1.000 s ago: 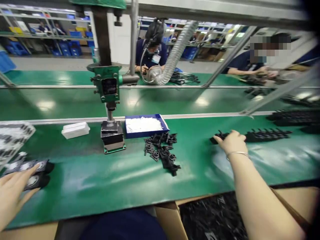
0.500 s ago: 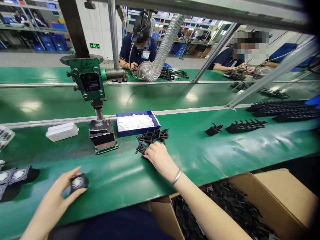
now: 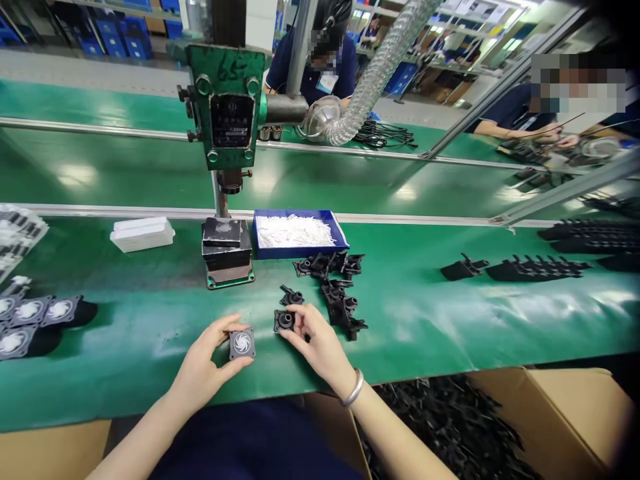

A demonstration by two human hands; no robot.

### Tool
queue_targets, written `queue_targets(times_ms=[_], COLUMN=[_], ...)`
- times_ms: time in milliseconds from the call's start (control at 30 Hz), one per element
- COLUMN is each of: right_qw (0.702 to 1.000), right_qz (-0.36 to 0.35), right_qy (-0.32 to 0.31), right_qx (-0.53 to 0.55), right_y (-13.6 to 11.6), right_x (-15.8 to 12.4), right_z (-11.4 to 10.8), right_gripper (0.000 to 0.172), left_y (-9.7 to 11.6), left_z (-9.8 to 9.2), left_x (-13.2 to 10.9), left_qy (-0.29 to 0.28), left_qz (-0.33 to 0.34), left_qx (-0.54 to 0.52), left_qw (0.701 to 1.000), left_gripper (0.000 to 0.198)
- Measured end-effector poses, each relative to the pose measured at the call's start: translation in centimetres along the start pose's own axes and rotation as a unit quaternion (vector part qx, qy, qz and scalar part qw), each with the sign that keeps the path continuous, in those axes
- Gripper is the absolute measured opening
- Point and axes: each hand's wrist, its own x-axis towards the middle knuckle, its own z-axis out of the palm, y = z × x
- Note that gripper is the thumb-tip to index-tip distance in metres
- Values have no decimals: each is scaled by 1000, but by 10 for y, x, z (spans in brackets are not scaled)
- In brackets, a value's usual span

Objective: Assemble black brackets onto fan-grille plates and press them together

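Between the thumb and fingers of my left hand (image 3: pixel 213 350) is a square black housing (image 3: pixel 242 344) with a white spiral-vaned wheel on its face. Just to its right, my right hand (image 3: pixel 320 340) pinches a black plastic cover (image 3: pixel 285 321) with a round raised hub. The two pieces are close but apart. A similar loose cover (image 3: pixel 292 296) lies just beyond my right fingers. Several more black plastic covers (image 3: pixel 341 307) are heaped to the right and behind.
A green press (image 3: pixel 227 107) stands above a black block (image 3: pixel 226 250). Beside it sits a blue tray (image 3: pixel 300 252) of white pieces. Finished-looking housings (image 3: pixel 30 312) line the left; black parts (image 3: pixel 537 268) stand right. Below the edge is a carton (image 3: pixel 575 407). Co-workers sit opposite.
My left hand has carried the housing right, towards the middle. My right hand has drawn a cover out of the pile, nearer to me. The camera view has shifted.
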Motion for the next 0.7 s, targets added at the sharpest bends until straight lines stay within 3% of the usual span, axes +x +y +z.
queue_targets(times_ms=[100, 233, 433, 567, 700], right_qw=[1000, 1000, 995, 982, 974], right_qz=[-3, -28, -88, -180, -216], right_qy=[29, 11, -34, -50, -59], right_qx=[1, 0, 25, 16, 15], right_y=[6, 2, -42, -66, -68], right_x=[2, 8, 16, 22, 29], right_z=[11, 10, -3, 7, 20], right_gripper=[15, 11, 13, 15, 11], left_y=[-3, -3, -3, -4, -4], left_z=[3, 3, 2, 2, 2], left_x=[-1, 1, 1, 1, 1], left_qy=[3, -1, 3, 0, 7], left_qz=[10, 18, 31, 41, 40], left_qx=[-3, -1, -16, -19, -5], left_qw=[1000, 1000, 999, 999, 999], left_gripper=[59, 61, 63, 61, 60])
